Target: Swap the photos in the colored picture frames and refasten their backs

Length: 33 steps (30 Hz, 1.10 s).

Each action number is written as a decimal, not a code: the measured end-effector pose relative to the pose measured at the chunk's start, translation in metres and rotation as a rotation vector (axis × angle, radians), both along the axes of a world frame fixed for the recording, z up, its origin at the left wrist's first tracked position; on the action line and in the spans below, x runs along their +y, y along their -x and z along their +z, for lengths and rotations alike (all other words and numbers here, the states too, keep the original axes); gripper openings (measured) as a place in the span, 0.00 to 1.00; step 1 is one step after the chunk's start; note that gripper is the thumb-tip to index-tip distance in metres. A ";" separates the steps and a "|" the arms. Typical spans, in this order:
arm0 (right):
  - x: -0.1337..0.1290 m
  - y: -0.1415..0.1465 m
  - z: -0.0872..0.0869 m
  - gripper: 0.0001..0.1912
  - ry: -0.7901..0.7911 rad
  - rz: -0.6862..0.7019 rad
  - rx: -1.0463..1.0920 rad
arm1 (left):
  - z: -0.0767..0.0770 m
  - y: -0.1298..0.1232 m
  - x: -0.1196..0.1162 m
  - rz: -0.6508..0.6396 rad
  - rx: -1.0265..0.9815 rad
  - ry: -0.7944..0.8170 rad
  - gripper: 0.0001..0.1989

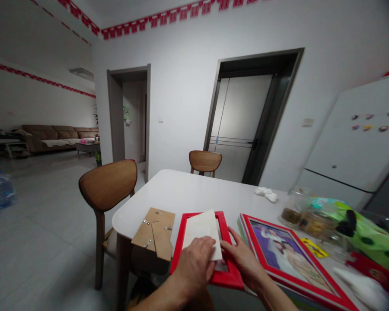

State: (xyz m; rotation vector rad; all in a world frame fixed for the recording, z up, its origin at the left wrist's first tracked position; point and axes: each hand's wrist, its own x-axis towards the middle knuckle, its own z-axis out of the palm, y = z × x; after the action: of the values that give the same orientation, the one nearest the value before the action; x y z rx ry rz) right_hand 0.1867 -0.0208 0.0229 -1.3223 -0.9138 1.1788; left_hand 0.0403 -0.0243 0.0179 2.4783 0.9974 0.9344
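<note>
Two bare hands work at the tabletop's near edge. The left grip (197,258) is clamped on one cream card (201,226), fingers on its upper face near the lower end. The right grip (242,258) is closed around the right side of one red frame (230,277), index finger along the outer rim. The frame sits across the near edge, its lower part jutting past it; the card lies tilted over its opening.

Just left, toward the tabletop's near-left corner, is one brown backing board (161,235) with four metal clips and one stand leg, overhanging the near edge. Right of the frame, also along the near edge, lies one larger framed photo (288,259), with at least one more item stacked beneath it.

Farther right stand three clear containers (293,207), with one yellow packet (314,248) and one green patterned bag (369,233) near them. Of two white crumpled tissues (266,194), one lies by the far edge, the other near the right end, blurred.

Beyond the tabletop (194,185) are two wooden chairs (112,183), one at the left edge and one at the far edge.
</note>
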 end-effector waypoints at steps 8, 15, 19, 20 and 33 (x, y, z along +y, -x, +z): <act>0.016 -0.026 -0.034 0.32 0.036 -0.034 -0.681 | -0.002 0.052 0.027 0.474 -0.411 0.083 0.23; 0.020 -0.032 -0.053 0.24 0.029 -0.077 -1.191 | -0.041 0.099 0.035 0.610 -0.274 0.277 0.20; 0.020 -0.030 -0.057 0.25 0.027 -0.066 -1.312 | -0.045 0.101 0.030 0.639 0.015 0.151 0.19; 0.020 -0.030 -0.058 0.25 0.022 -0.067 -1.326 | -0.044 0.101 0.029 0.643 0.077 0.117 0.19; 0.011 -0.029 -0.063 0.22 -0.009 -0.079 -1.411 | -0.044 0.078 0.014 0.228 0.279 0.013 0.30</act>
State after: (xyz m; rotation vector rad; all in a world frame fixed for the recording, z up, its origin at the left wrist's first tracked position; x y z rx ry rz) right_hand 0.2152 -0.0094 -0.0405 -2.1358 -1.7673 -0.0135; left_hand -0.0378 -0.0108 -0.0261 2.5701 1.3951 0.6491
